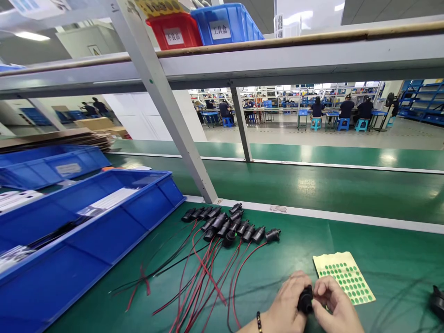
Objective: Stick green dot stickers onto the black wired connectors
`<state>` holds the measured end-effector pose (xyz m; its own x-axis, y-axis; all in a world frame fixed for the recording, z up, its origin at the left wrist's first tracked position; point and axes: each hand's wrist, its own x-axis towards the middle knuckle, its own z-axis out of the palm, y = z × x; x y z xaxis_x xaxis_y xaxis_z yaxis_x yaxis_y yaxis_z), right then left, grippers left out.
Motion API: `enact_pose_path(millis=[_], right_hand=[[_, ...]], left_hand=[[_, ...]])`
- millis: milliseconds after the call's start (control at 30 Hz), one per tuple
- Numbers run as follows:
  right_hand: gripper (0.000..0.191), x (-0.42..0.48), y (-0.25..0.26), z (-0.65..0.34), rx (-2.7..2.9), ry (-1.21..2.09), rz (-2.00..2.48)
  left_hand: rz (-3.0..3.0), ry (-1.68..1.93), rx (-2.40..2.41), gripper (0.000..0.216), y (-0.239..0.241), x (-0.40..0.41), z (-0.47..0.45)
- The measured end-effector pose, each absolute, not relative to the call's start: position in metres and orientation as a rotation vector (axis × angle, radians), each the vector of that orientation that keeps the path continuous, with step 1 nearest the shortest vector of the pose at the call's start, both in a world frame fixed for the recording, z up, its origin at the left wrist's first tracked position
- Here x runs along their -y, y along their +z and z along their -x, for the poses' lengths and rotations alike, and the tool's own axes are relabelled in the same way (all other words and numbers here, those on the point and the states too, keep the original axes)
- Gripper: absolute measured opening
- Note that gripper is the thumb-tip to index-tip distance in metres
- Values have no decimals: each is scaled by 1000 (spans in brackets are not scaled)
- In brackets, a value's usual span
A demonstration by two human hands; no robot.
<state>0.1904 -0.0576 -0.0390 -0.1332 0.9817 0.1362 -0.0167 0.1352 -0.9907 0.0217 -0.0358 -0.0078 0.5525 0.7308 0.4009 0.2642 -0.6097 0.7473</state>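
Green bench matting (347,236) filled the head view, under a grey shelf (312,58) that carried a red bin (175,30) and a blue bin (227,23). At the near edge the left hand (287,303) and the right hand (335,307) met, and their fingers were closed around one black part (305,299) between them. Just beside the right hand lay a sheet of green stickers (345,277). Farther away, a row of similar black parts (229,224) lay with red and black wires (204,273), near a blue tray (104,217).
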Motion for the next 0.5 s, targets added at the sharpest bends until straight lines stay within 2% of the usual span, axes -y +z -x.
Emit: enact_pose_path(millis=[133, 233, 333, 433, 500], right_hand=[[15, 60, -35, -183, 1158, 1317, 1081], [17, 61, -28, -180, 1065, 1344, 1090], [32, 61, -22, -182, 970, 1471, 1028], [44, 60, -22, -184, 948, 1520, 995], [42, 59, -25, -184, 971, 1520, 999]], left_hand=[[-2243, 859, -847, 31, -6, 35, -20], [-2161, 809, -870, 20, -1, 35, -21], [-2018, 802, -882, 5, 3, 35, -22], [-1966, 814, -872, 7, 4, 35, -22], [-1978, 836, -851, 7, 5, 36, -22]])
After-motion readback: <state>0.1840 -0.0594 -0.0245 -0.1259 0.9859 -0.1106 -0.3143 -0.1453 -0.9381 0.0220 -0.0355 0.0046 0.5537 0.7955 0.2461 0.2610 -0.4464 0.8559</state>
